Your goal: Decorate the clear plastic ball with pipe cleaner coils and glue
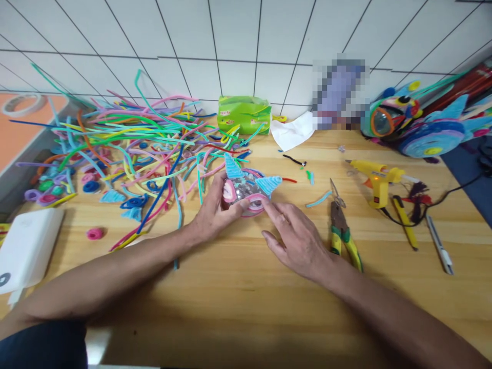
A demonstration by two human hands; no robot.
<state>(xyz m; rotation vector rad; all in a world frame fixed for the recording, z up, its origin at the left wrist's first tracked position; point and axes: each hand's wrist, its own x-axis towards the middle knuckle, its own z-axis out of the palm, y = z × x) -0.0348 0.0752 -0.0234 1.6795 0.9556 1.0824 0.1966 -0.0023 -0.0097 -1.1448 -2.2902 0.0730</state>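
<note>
Figure [242, 191], clasped in curled left hand [211, 212]; right hand [298, 236] beside it, half-spread, empty, fingertip [265, 204] at pink ring [257, 196]

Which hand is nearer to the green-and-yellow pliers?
Right. The right hand is just left of the pliers; the left hand, holding the craft piece, is farther to their left.

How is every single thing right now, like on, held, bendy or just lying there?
Shiny craft with blue points: held
Left hand: gripping the craft
Right hand: fingers spread, one fingertip at the craft's pink rim
Glue gun: orange light glowing
Pliers: lying down, handles spread
Pipe cleaners: loose heap, some bent
Tape roll: lying flat
White paper: creased
</note>
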